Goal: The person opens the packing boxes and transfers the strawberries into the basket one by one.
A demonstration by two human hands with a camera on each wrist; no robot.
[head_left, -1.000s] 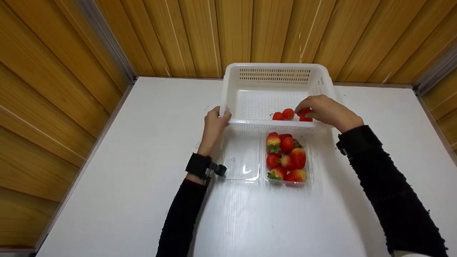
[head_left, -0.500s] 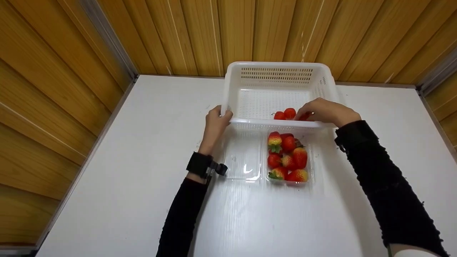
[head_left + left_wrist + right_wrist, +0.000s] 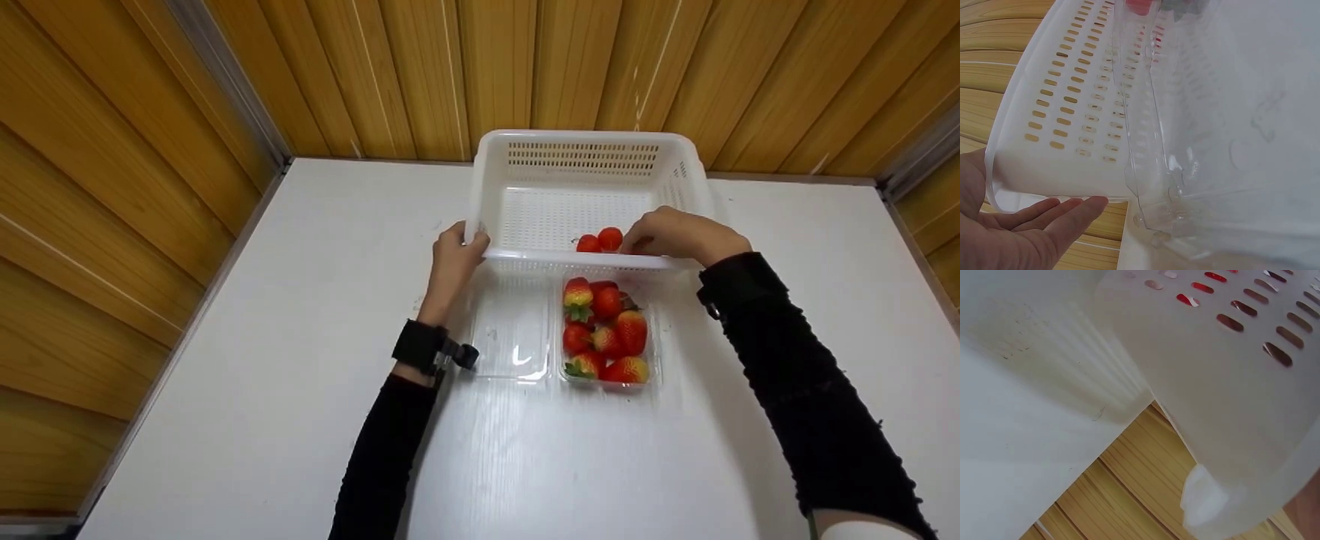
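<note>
A white perforated plastic basket (image 3: pixel 592 259) stands at the back of the table, with several strawberries (image 3: pixel 610 238) along its near side. My left hand (image 3: pixel 451 262) grips its near left corner, thumb over the rim; the left wrist view shows the fingers (image 3: pixel 1067 225) against the outer wall. My right hand (image 3: pixel 679 231) reaches over the near rim among the strawberries. Its fingertips are hidden behind the basket wall, so whether they pinch one is unclear. In front sits a clear plastic clamshell box (image 3: pixel 654 360), lid lying open to the left, its right half filled with several strawberries (image 3: pixel 631 334).
The white table (image 3: pixel 315 315) meets wood-panelled walls (image 3: pixel 495 75) at the back and on the sides. The clear lid (image 3: pixel 510 337) lies close beside my left wrist. Small red spots show through the basket's slots (image 3: pixel 1188 300) in the right wrist view.
My right hand has sunk lower into the basket and shifted slightly left, covering the strawberries that showed at its fingers. The left hand keeps its grip on the basket.
</note>
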